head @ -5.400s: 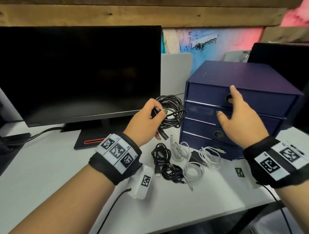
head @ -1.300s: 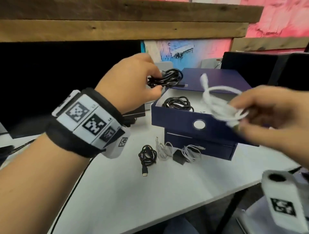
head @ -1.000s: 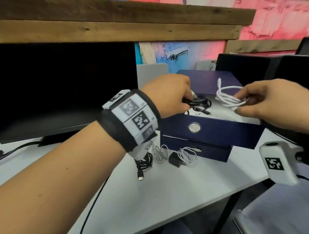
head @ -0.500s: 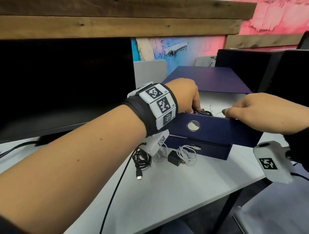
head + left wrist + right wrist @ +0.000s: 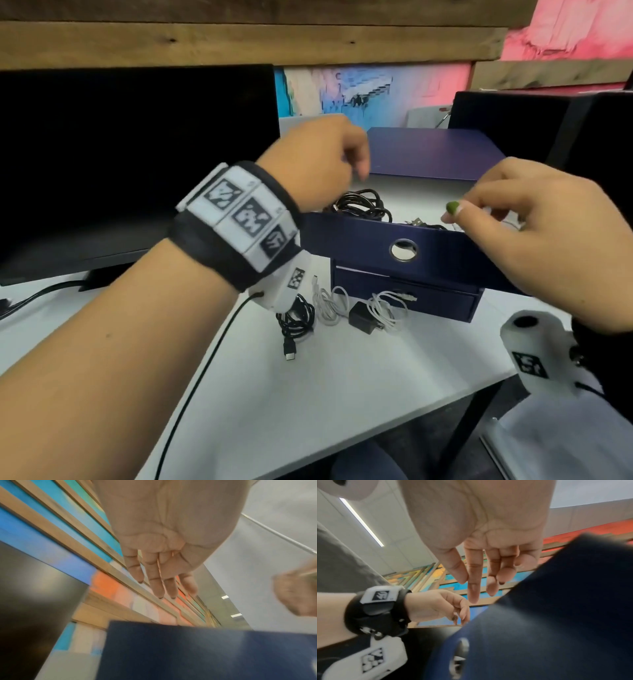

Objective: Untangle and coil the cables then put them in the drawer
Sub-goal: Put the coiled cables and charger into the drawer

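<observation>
Below both hands – black cable coil in open drawer; L fingers & R fingers loose, empty.

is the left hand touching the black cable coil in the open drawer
Apart. The left wrist view shows the left hand open with bare fingers and nothing in it; the head view shows it raised above the black cable coil lying in the open drawer.

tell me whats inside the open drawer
Inside the drawer: a black coil at left and a loose plug. The right hand covers the right part.
</observation>
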Available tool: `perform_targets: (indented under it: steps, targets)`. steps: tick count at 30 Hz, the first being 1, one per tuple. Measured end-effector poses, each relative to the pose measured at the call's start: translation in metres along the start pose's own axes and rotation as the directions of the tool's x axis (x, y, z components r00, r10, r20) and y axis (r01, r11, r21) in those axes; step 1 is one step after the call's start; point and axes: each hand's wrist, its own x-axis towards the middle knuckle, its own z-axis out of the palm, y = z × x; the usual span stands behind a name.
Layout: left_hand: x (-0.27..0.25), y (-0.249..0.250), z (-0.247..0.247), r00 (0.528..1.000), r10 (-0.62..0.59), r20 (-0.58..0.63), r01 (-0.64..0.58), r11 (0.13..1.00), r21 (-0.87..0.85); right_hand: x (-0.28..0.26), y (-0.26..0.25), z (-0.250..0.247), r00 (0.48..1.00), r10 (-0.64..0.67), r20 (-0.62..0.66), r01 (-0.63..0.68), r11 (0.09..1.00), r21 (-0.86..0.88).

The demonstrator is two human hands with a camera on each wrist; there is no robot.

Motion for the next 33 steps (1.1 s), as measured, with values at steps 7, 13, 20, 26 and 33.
perform_targets:
  steps: [7, 13, 20, 26, 33]
  targets:
    - [-0.058, -0.054, -0.007, 0.953, -0.301, -0.018, 0.299, 0.951, -0.080, -0.039, -0.051, 0.043, 0.891, -0.137, 0.433, 0.073, 0.984, 0.162]
    - [-0.086, -0.103, 0.069, 0.784, -0.352, 0.512, 0.214, 0.927, 0.309, -0.050, -0.024, 0.131, 0.759, 0.073, 0.647, -0.044, 0.997, -0.060]
    - [-0.105, -0.122, 0.124, 0.724, -0.248, 0.643, 0.041, 0.947, 0.320, -0.038, 0.031, 0.186, 0.768, 0.333, 0.547, -0.247, 0.942, -0.227]
    - [-0.099, -0.122, 0.150, 0.682, -0.300, 0.666, 0.001, 0.912, 0.410, -0.026, 0.031, 0.197, 0.659, 0.382, 0.648, -0.263, 0.924, -0.277]
    - [-0.093, -0.115, 0.152, 0.622, -0.364, 0.694, -0.012, 0.881, 0.473, -0.013, 0.028, 0.203, 0.574, 0.449, 0.685, -0.322, 0.893, -0.315]
